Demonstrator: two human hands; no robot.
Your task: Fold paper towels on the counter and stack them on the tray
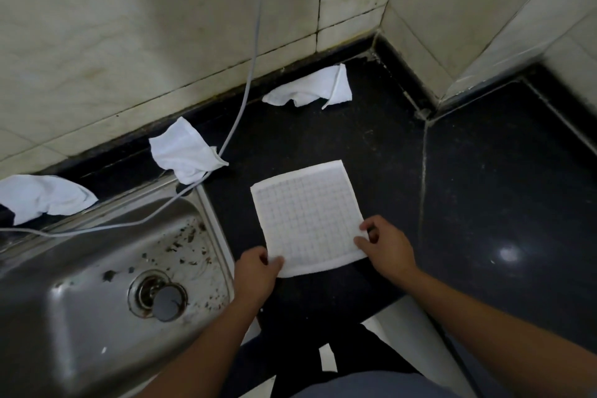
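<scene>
Left hand (255,271) and right hand (387,245) pinched near corners of the flat towel (303,213), which stretched toward 12 o'clock.

Tiled walls (145,26), dark counter (500,187), steel sink (64,317).

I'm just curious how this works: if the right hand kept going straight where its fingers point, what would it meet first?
The right hand pinches the flat checked towel, so it would slide across that first. Beyond it, the hand would probably meet the grey cable, though depth is unclear.
</scene>
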